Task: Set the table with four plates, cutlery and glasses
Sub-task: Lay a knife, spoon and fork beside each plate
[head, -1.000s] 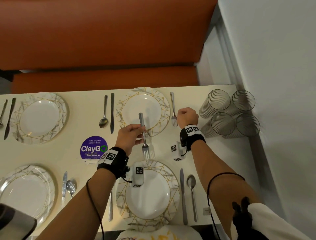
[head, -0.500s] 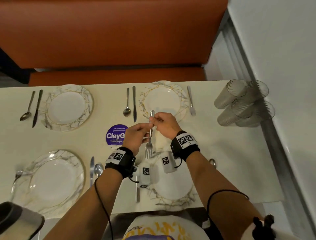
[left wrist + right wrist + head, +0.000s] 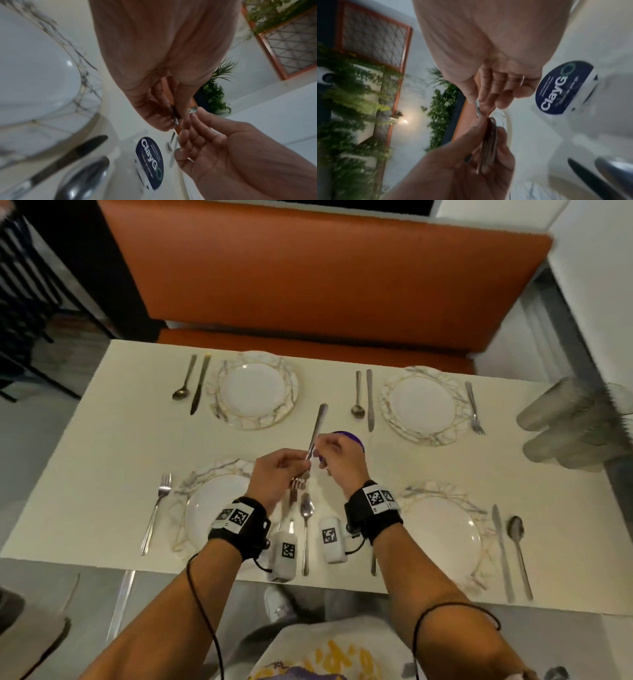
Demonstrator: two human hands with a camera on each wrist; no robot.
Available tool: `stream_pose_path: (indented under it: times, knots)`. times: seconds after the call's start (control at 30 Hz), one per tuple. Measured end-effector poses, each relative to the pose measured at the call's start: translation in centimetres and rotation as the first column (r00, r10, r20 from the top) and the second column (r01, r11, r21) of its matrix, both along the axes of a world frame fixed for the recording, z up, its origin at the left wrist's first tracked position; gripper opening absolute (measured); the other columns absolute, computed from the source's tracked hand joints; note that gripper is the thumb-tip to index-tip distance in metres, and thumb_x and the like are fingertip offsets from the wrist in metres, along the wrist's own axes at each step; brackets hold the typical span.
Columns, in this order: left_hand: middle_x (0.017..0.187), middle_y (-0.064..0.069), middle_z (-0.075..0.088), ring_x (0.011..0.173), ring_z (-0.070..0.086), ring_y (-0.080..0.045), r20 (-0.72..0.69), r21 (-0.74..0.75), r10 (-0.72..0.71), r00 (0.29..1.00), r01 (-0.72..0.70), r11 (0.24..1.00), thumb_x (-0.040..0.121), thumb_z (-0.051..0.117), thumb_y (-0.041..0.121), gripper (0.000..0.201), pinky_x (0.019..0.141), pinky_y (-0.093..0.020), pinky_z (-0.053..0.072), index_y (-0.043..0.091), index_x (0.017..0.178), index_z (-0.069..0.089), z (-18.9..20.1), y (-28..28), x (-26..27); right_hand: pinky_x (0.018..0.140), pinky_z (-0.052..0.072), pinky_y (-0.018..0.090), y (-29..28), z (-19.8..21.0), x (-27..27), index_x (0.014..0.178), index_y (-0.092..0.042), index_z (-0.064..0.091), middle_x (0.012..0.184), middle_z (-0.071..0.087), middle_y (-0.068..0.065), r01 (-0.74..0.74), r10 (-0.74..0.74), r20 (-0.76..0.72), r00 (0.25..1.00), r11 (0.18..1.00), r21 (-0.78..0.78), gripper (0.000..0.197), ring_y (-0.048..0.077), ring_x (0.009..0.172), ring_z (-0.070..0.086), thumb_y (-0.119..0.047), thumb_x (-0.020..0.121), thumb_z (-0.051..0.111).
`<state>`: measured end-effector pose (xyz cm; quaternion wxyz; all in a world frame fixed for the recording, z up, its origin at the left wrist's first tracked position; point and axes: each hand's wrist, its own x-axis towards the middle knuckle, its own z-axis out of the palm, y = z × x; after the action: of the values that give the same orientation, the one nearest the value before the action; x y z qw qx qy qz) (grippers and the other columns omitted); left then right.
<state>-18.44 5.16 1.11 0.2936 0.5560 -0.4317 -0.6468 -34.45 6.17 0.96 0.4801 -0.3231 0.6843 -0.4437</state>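
A steel fork (image 3: 318, 424) hangs above the table's middle, handle pointing away, tines (image 3: 298, 482) toward me. My left hand (image 3: 301, 465) grips it just above the tines. My right hand (image 3: 317, 451) pinches the handle higher up; in the right wrist view its fingertips (image 3: 485, 98) close on the handle (image 3: 477, 108). Four marble-rimmed plates lie set: far left (image 3: 255, 390), far right (image 3: 423, 405), near left (image 3: 205, 508), near right (image 3: 442, 537). Several clear glasses (image 3: 565, 426) lie blurred at the right edge.
Spoon (image 3: 181, 392) and knife (image 3: 198, 392) lie left of the far left plate. The other three plates have cutlery on both sides. A purple ClayGo sticker (image 3: 150, 162) sits mid-table under my hands. An orange bench (image 3: 308, 278) runs behind.
My right hand left the far right fork and joined my left on the held fork. Both carried it leftward, from over the right plates to between the near ones; its handle now tilts.
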Motion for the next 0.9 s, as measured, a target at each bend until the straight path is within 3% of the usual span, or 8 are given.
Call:
stream_pose_path:
  times: [0.07,0.17,0.3,0.5,0.6,0.73,0.83,0.9]
  knots:
    - [0.092,-0.013,0.079,0.08,0.073,-0.023,0.014,-0.019,0.01,1.0,-0.01,1.0,0.089,0.077,0.005,0.014,0.075,-0.033,0.06,0.008,0.103,0.077,0.0,-0.5,1.3,0.055,0.048,0.014,-0.3,-0.3,1.8,0.104,-0.013,0.071,0.094,0.075,0.006,-0.07,0.07,-0.031,0.997,0.998,0.002,0.01,0.01,0.067,0.065,-0.019,0.097,0.067]
    - [0.09,-0.011,0.078,0.077,0.071,-0.023,0.005,-0.003,0.067,0.998,-0.067,0.998,0.094,0.074,0.011,0.011,0.07,-0.035,0.062,0.005,0.103,0.075,-0.3,-1.5,3.1,0.065,0.052,0.019,-2.3,-0.3,3.8,0.097,-0.016,0.071,0.095,0.075,0.005,-0.128,0.127,-0.096,0.987,0.992,-0.011,0.003,0.014,0.077,0.067,-0.016,0.094,0.071]
    - [0.097,-0.009,0.078,0.084,0.075,-0.026,0.141,-0.021,0.063,0.988,-0.061,0.998,0.1,0.067,0.029,0.02,0.07,-0.039,0.064,0.011,0.106,0.072,-1.5,-3.6,3.8,0.065,0.052,0.02,-6.7,-0.8,3.2,0.097,-0.012,0.072,0.092,0.077,0.009,-0.136,0.136,-0.102,0.985,0.991,0.011,0.004,0.015,0.074,0.067,-0.013,0.095,0.069]
    - [0.091,-0.002,0.08,0.08,0.075,-0.023,0.262,0.047,-0.045,0.964,0.034,0.998,0.1,0.065,0.024,0.013,0.065,-0.031,0.056,0.014,0.102,0.073,-3.3,-7.9,4.5,0.083,0.06,0.04,-15.5,-4.3,-0.4,0.088,-0.024,0.072,0.089,0.078,0.001,-0.065,0.093,-0.189,0.978,0.987,0.147,0.005,0.018,0.072,0.067,-0.021,0.092,0.071]
    - [0.09,0.003,0.08,0.079,0.076,-0.016,0.328,0.065,-0.099,0.939,0.082,0.994,0.1,0.064,0.021,0.009,0.068,-0.03,0.059,0.02,0.101,0.073,-4.1,-9.7,4.7,0.087,0.061,0.038,-18.8,-6.7,-1.7,0.085,-0.028,0.073,0.096,0.078,0.0,-0.028,0.085,-0.245,0.966,0.973,0.228,0.009,0.02,0.081,0.072,-0.021,0.09,0.072]
    - [0.09,0.004,0.08,0.075,0.075,-0.012,0.37,0.074,-0.103,0.923,0.081,0.994,0.101,0.063,0.02,0.011,0.067,-0.028,0.058,0.02,0.103,0.074,-5.2,-11.2,4.8,0.08,0.059,0.028,-21.5,-9.0,-2.5,0.1,-0.014,0.08,0.099,0.078,0.004,0.017,0.101,-0.31,0.945,0.934,0.356,0.015,0.022,0.094,0.073,-0.02,0.092,0.07]
    - [0.091,0.004,0.08,0.079,0.076,-0.014,0.384,0.088,-0.108,0.917,0.08,0.993,0.101,0.063,0.02,0.012,0.073,-0.033,0.06,0.021,0.105,0.074,-5.7,-11.8,5.0,0.059,0.045,0.015,-22.8,-9.6,-2.5,0.103,-0.011,0.081,0.102,0.079,0.006,0.01,0.151,-0.374,0.915,0.919,0.394,0.018,0.022,0.095,0.073,-0.019,0.091,0.069]
    - [0.091,0.004,0.08,0.079,0.076,-0.014,0.388,0.094,-0.117,0.914,0.087,0.992,0.101,0.062,0.02,0.013,0.076,-0.032,0.061,0.02,0.106,0.074,-6.0,-12.1,4.9,0.055,0.041,0.012,-23.5,-9.8,-2.3,0.102,-0.009,0.081,0.102,0.079,0.006,0.004,0.182,-0.428,0.885,0.918,0.397,0.02,0.021,0.093,0.074,-0.023,0.091,0.07]
